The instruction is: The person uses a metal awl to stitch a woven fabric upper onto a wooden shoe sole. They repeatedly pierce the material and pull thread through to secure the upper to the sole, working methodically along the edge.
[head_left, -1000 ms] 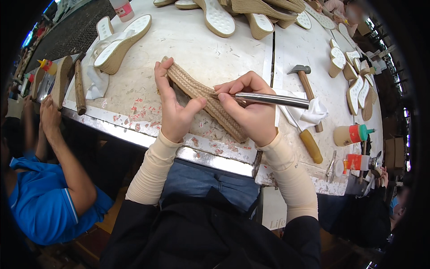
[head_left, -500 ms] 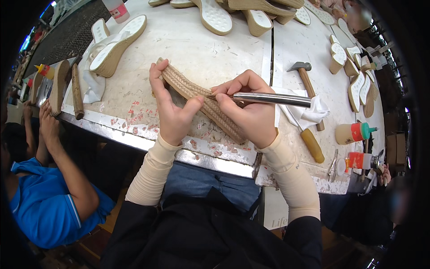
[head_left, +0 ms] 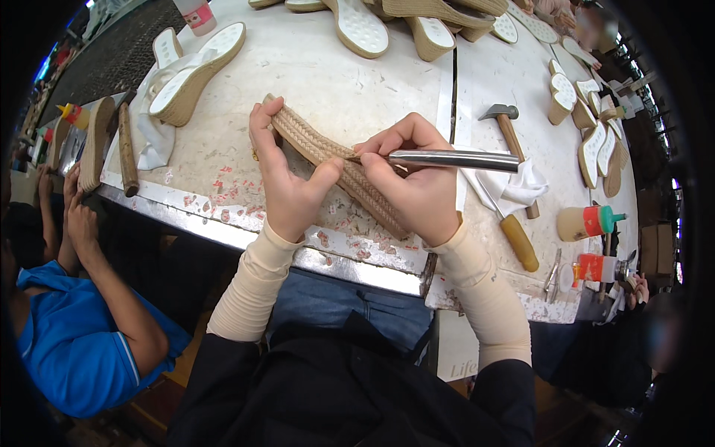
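Between my hands, above the near edge of the table, is a tan wedge shoe sole [head_left: 376, 201] with a braided side facing up, tilted from upper left to lower right. My left hand [head_left: 289, 182] is closed round its far-left part, thumb pressing on the braid. In my right hand [head_left: 417, 175] is a tool with a shiny metal tube handle [head_left: 465, 159], pinched near its thin tip. That tip touches the braided side close to my left thumb. Part of the sole is hidden under my right fingers.
A hammer [head_left: 506, 130], a white cloth [head_left: 514, 186] and a yellow-handled tool [head_left: 519, 242] lie to the right, by a green-capped bottle [head_left: 588, 222]. Several wedge soles [head_left: 361, 30] crowd the far side. A wooden stick [head_left: 127, 153] lies left, near a co-worker in blue [head_left: 82, 335].
My hands, the sole and the metal-handled tool have hardly moved; the tool has shifted very slightly. At left, the co-worker's arm and the sole by their hand have moved a little.
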{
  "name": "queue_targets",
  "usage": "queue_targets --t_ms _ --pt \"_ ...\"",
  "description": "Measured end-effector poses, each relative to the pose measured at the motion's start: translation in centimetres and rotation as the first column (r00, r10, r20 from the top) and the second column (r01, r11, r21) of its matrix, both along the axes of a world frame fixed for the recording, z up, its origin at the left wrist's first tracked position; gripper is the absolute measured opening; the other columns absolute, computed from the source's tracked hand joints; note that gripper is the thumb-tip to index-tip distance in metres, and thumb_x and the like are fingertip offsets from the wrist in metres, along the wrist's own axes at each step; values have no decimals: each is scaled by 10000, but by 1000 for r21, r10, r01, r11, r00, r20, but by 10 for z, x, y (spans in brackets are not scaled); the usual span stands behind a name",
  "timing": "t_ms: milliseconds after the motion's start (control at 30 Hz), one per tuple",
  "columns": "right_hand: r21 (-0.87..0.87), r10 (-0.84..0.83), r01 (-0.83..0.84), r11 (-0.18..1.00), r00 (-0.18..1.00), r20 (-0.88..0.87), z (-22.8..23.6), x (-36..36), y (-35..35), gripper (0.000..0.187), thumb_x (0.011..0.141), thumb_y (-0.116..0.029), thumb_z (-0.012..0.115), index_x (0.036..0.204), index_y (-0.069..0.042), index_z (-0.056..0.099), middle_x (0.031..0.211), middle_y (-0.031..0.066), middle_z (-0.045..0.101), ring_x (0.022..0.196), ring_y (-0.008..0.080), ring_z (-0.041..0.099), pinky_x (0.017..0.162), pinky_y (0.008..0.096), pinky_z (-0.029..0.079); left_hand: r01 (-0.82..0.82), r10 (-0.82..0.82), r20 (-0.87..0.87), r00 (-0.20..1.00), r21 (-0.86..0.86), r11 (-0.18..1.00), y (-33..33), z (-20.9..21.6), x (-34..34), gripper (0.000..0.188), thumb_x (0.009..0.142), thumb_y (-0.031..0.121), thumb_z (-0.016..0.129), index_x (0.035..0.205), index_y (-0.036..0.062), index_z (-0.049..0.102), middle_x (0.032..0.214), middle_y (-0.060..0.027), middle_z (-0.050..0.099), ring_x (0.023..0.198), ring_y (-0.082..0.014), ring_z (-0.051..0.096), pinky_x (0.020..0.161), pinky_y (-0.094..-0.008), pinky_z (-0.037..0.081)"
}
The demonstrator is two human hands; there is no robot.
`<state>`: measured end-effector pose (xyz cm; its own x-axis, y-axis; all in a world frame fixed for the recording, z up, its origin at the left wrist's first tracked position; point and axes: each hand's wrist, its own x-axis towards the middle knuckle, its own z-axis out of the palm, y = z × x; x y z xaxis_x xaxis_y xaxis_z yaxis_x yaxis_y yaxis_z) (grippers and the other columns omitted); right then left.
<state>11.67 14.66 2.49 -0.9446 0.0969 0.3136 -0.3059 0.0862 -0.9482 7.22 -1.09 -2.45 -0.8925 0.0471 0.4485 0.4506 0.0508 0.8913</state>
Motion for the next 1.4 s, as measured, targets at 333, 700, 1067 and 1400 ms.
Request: queue_targets --t_ms 333,700,1067,1400 --pt "59 81 -78 995 995 -60 6 -3 -6 201 791 76 640 818 -20 465 828 111 653 935 217 672 824 308 530 47 -53 41 998 138 989 -4 -2 2 768 681 67 641 1395 17 364 1487 -225 227 1432 -341 191 1161 -433 199" --pt "209 55 -22 978 987 -151 -1 -1 -5 187 815 74 651 833 -6 483 870 155 673 914 218 683 800 315 546 -17 -22 149 989 254 967 -1 -1 -1 690 722 81 655 1366 25 414 1484 -226 234 1375 -320 291 1137 -428 248" --pt "180 78 -37 983 971 -227 -4 1 -2 194 815 90 652 851 -15 493 912 170 681 968 263 690 823 338 560 -42 6 161 987 221 974 2 1 0 668 755 104 637 1372 16 398 1470 -237 238 1350 -325 317 1137 -437 247" --pt "326 125 -21 945 945 -303 -5 -2 -4 196 805 83 678 837 -20 514 918 172 687 961 274 692 787 327 567 34 -44 63 997 156 987 -6 -2 1 725 712 99 635 1384 11 379 1478 -224 225 1343 -326 324 1136 -432 248"
